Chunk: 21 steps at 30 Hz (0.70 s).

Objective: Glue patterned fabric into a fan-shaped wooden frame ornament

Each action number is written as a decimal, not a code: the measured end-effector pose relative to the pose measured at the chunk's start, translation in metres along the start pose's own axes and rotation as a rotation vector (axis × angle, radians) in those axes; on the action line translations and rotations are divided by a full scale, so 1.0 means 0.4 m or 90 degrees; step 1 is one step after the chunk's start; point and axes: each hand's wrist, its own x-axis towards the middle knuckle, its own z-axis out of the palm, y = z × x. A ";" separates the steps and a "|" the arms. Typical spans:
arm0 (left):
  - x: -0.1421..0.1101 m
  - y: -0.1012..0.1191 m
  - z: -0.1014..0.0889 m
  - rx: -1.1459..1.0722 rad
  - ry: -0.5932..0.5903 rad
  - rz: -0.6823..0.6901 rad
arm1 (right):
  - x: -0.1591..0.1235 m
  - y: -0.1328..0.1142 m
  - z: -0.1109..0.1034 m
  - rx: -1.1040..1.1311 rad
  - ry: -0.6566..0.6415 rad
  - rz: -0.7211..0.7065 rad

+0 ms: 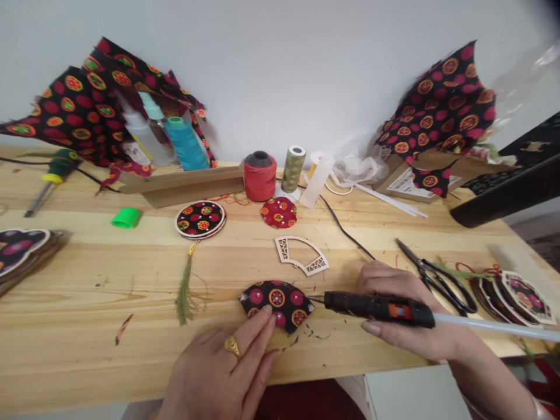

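Observation:
My left hand (223, 367), with a gold ring, lies fingers stretched out, its fingertips pressing the near edge of a fan-shaped piece covered in black and red patterned fabric (277, 302). My right hand (406, 318) is wrapped round a black glue gun (378, 308). The gun's nozzle points left at the fabric piece's right corner, and a white glue stick pokes out behind it to the right. A bare wooden fan-shaped cutout (301, 255) lies just beyond the fabric piece.
Black scissors (437, 274), fabric-covered round discs (200, 219), a green tassel (186, 289), thread spools (259, 175), a green cap (125, 218), bottles in a cardboard box (184, 185), patterned cloth heaps (440, 116) and stacks of finished pieces (516, 294) lie around the wooden table (87, 326). A cord (345, 232) crosses it.

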 end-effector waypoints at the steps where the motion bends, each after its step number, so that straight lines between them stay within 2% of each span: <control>1: -0.001 0.000 -0.001 0.005 0.001 0.001 | -0.004 0.002 -0.003 -0.015 -0.004 0.001; 10: 0.030 -0.004 -0.023 0.044 -0.004 0.041 | -0.022 0.005 0.000 -0.075 -0.003 -0.023; 16: 0.022 -0.001 -0.018 0.040 -0.009 0.024 | -0.020 0.004 0.000 -0.082 -0.027 -0.014; 21: 0.013 0.000 -0.016 0.039 -0.009 0.026 | -0.021 0.004 -0.004 -0.089 -0.015 -0.022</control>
